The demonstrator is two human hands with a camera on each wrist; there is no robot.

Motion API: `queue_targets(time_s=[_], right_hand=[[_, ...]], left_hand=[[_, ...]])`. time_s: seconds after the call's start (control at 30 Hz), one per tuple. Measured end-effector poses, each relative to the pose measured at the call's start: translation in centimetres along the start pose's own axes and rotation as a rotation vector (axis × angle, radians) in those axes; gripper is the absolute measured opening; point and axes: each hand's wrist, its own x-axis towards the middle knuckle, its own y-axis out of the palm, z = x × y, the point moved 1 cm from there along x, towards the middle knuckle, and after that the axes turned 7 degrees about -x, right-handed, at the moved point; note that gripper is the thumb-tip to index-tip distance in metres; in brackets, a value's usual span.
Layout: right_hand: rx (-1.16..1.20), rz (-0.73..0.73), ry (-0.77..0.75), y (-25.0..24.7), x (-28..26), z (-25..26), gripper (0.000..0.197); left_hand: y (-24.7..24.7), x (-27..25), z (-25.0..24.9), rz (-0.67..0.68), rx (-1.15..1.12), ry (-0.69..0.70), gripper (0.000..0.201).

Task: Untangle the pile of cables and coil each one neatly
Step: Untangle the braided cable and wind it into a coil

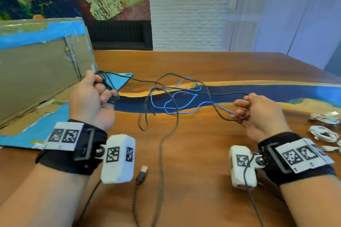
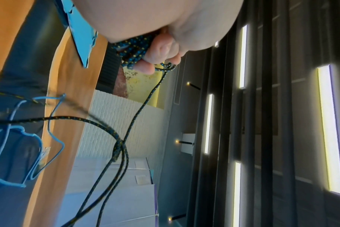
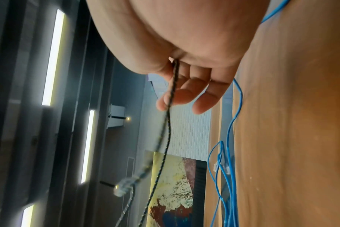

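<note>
A dark braided cable (image 1: 227,94) stretches in the air between both hands above the wooden table (image 1: 203,140). My left hand (image 1: 96,94) grips several wound loops of it, which show as a speckled bundle (image 2: 134,52) in the left wrist view. My right hand (image 1: 256,110) pinches a strand of the same cable (image 3: 172,86) with thumb and fingers. A thin blue cable (image 1: 177,101) lies in loose loops on the table between the hands, crossed by the dark cable. The dark cable's USB plug (image 1: 142,171) lies near the front edge.
A large cardboard box (image 1: 40,64) with blue tape stands at the left, on flattened cardboard (image 1: 33,131). White coiled cables (image 1: 324,125) lie at the right edge of the table. A blue resin strip (image 1: 258,90) runs across the tabletop.
</note>
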Motion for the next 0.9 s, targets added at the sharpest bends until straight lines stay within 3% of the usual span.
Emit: queue_targets(time_s=[0.13, 0.2, 0.3, 0.37, 0.43, 0.5, 0.63, 0.8, 0.9], right_hand=[[0.030, 0.026, 0.001, -0.4, 0.5, -0.1, 0.022], [-0.038, 0.015, -0.045, 0.0, 0.3, -0.2, 0.036], [-0.259, -0.008, -0.209, 0.1, -0.6, 0.5, 0.057], [-0.460, 0.043, -0.395, 0.4, -1.6, 1.1, 0.057], [-0.449, 0.139, -0.506, 1.2, -2.4, 1.2, 0.054], [-0.344, 0.276, -0.496, 2.2, -3.4, 0.7, 0.050], [-0.462, 0.523, -0.442, 3.5, -4.5, -0.6, 0.039], [-0.576, 0.860, -0.375, 3.4, -5.7, -0.6, 0.045], [-0.701, 0.989, -0.368, 3.4, -5.5, -0.8, 0.047]], left_hand=[[-0.4, 0.3, 0.2, -0.020, 0.021, -0.001, 0.036], [0.1, -0.4, 0.6, 0.014, 0.042, 0.000, 0.035], [1.0, -1.6, 1.0, 0.127, 0.084, -0.008, 0.035], [1.7, -2.7, 1.2, 0.232, 0.104, -0.024, 0.035], [2.5, -3.9, 1.5, 0.342, 0.123, -0.035, 0.036], [3.0, -4.9, 1.7, 0.434, 0.131, -0.048, 0.037], [3.2, -5.8, 1.7, 0.540, 0.101, -0.093, 0.039], [3.0, -5.4, 1.8, 0.497, 0.128, -0.066, 0.038], [2.9, -4.9, 1.9, 0.443, 0.130, -0.054, 0.037]])
